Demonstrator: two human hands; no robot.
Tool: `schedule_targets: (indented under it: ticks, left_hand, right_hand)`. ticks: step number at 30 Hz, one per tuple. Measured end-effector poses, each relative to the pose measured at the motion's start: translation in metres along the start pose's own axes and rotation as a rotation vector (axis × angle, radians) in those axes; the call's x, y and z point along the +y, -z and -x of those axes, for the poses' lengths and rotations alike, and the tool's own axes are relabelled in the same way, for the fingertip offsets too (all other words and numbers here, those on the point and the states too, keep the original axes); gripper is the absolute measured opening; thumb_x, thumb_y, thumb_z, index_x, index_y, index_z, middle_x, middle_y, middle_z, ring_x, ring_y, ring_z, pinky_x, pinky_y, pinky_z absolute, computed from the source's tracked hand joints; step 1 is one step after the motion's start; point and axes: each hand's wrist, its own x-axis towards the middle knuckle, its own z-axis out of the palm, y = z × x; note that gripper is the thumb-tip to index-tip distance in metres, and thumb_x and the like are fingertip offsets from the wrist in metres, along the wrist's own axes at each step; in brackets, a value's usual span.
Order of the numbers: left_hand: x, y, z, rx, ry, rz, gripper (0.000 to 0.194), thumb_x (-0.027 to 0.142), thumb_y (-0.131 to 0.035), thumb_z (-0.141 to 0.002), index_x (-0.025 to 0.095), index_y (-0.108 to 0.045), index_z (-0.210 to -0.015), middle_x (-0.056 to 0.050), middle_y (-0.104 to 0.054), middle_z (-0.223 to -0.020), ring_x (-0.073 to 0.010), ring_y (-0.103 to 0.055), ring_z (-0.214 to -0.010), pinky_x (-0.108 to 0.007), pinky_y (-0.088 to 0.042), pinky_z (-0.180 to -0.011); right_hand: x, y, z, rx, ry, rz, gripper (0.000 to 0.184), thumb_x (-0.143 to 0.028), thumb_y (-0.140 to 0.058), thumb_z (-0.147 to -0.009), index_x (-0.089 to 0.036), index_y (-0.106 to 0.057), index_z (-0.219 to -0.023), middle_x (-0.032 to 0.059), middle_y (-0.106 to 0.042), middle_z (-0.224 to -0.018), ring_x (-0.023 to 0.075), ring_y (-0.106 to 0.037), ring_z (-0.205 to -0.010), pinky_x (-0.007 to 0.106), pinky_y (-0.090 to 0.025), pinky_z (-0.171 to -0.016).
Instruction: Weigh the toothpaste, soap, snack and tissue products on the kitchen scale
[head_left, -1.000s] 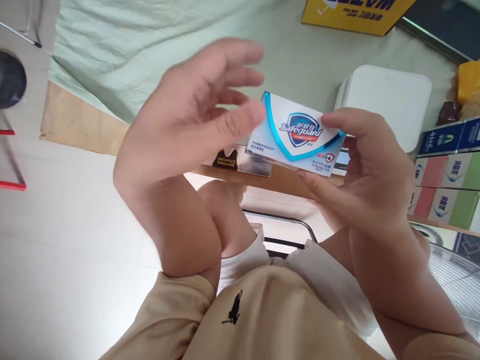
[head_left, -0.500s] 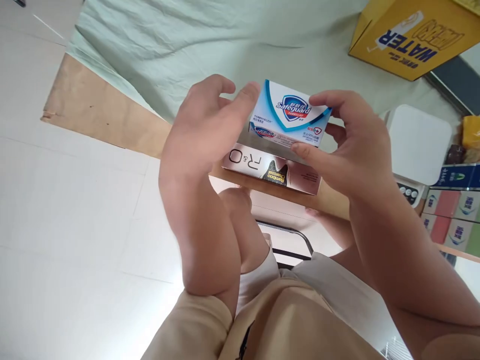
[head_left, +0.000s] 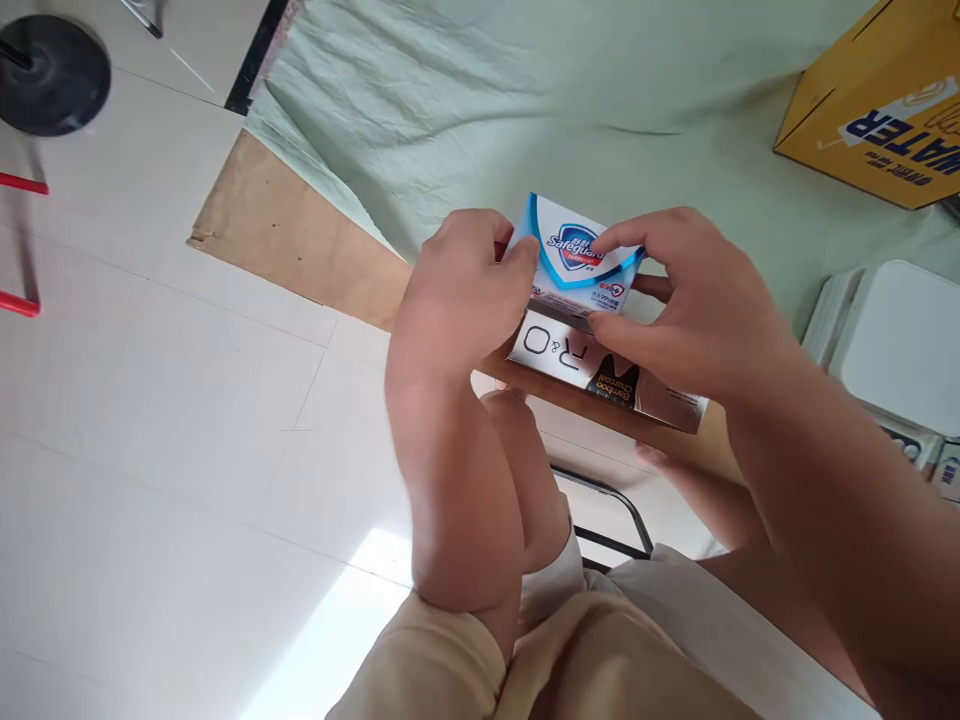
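Soap box [head_left: 576, 258] being gripped by left hand [head_left: 461, 295] at 9 o'clock, right hand [head_left: 694, 300] at 3 o'clock, fingers closing on it, charcoal soap box [head_left: 600, 372] lying beneath at 6 o'clock.

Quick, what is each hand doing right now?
Left hand: closed on the left end of the white-and-blue cardboard soap box.
Right hand: closed on the same box's right end.

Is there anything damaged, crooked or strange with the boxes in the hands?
No damage shows. The Safeguard soap box, gripped by left hand and right hand, sits slightly askew over the R&O box, their edges not parallel.
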Motion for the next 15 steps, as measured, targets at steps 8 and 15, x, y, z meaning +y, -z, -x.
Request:
schedule_targets:
  ticks: [8, 15]
  left_hand:
    - [0.002, 0.0, -0.001, 0.021, 0.109, -0.039, 0.043, 0.042, -0.049, -0.098, 0.019, -0.032, -0.065, -0.003, -0.041, -0.076, -0.0152, -0.044, -0.073, -0.037, -0.035, -0.076]
    - [0.009, -0.006, -0.002, -0.113, 0.116, -0.072, 0.042, 0.042, -0.045, -0.097, 0.018, -0.036, -0.063, -0.001, -0.039, -0.069, -0.0106, -0.034, -0.063, -0.036, -0.036, -0.071]
  right_hand:
    - [0.002, 0.003, -0.023, -0.082, -0.036, 0.034, 0.053, -0.013, -0.071, -0.067, -0.033, -0.074, -0.116, 0.003, -0.062, -0.129, 0.026, -0.066, -0.122, 0.058, -0.06, -0.114]
    - [0.022, 0.009, -0.006, -0.142, -0.115, -0.011, 0.04, -0.023, -0.066, -0.078, -0.027, -0.069, -0.118, 0.0062, -0.063, -0.132, 0.0244, -0.068, -0.122, 0.052, -0.062, -0.111]
